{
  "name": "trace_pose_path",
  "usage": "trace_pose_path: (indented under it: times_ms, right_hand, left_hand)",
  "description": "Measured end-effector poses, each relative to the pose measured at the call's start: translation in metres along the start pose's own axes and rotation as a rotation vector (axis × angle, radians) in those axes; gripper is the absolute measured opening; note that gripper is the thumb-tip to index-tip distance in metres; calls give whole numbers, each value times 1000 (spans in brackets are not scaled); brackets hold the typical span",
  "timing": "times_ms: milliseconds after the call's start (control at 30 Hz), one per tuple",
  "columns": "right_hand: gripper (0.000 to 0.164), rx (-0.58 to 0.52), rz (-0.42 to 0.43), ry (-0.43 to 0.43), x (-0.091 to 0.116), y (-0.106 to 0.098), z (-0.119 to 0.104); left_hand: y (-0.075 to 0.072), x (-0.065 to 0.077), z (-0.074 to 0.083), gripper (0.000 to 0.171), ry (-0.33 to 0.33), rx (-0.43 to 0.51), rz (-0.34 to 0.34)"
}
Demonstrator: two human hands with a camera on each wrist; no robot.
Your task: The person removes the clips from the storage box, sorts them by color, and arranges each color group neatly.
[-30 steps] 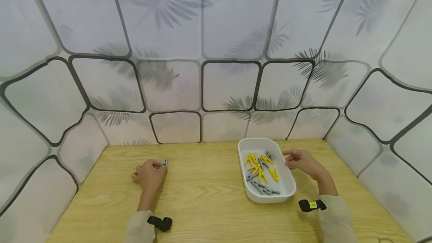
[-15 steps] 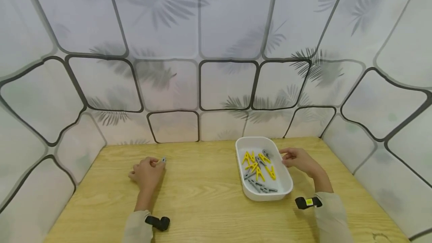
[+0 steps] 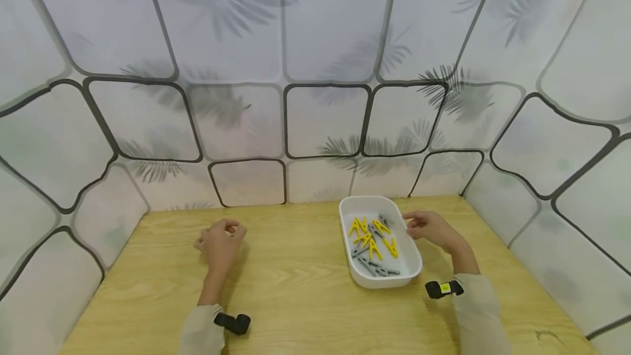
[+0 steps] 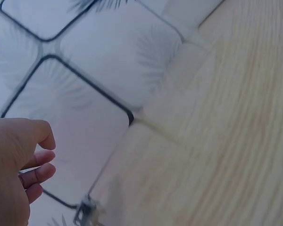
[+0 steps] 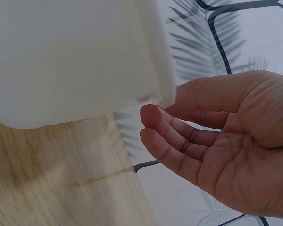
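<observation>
My left hand point(image 3: 223, 245) hovers over the left part of the table with loosely curled fingers. In the left wrist view, a gap shows between its thumb and fingers point(image 4: 40, 173), with nothing between them. A grey clothespin point(image 4: 86, 212) is below and apart from that hand; the head view does not show it, the hand being in the way. At the right, my right hand point(image 3: 434, 229) pinches the rim of a white plastic tray point(image 5: 75, 61), fingertips under the edge. Yellow clothespins point(image 3: 373, 248) and grey clothespins point(image 3: 367, 267) lie inside the tray.
The wood-grain table point(image 3: 291, 289) runs back to a patterned wall covering point(image 3: 320, 125), which also encloses both sides. Black wrist cameras point(image 3: 233, 323) sit on both sleeves.
The grey clothespin that showed at my left fingertips is out of their hold. The left hand has shifted slightly. My right hand keeps its place on the tray's rim while the head view drifts.
</observation>
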State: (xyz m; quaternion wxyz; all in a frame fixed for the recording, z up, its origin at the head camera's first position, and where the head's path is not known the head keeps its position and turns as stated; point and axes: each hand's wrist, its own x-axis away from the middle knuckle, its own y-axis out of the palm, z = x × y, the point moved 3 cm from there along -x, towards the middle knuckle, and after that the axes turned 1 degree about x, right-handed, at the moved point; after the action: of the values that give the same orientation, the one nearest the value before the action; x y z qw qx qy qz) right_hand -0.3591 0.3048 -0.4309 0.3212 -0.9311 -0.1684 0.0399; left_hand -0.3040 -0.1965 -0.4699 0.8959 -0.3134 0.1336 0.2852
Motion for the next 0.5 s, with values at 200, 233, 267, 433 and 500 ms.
trace_pose_path:
  times_ms: [200,233,267,433,500]
  right_hand:
    - [47,-8,-7,0,0,2,1]
    - [47,-10,-8,-1,0,2,1]
    - [47,-9,-8,-5,0,2,1]
    - [47,11,3,13,-2,0,-1]
    - [47,21,6,17,-2,-1,-1]
  left_hand:
    - [10,4,32,14,101,30,-72]
    - [12,6,38,14,117,34,-88]
    - [13,8,45,15,132,41,-107]
    - [26,15,77,14,238,106,-198]
    - [34,17,89,15,298,129,-233]
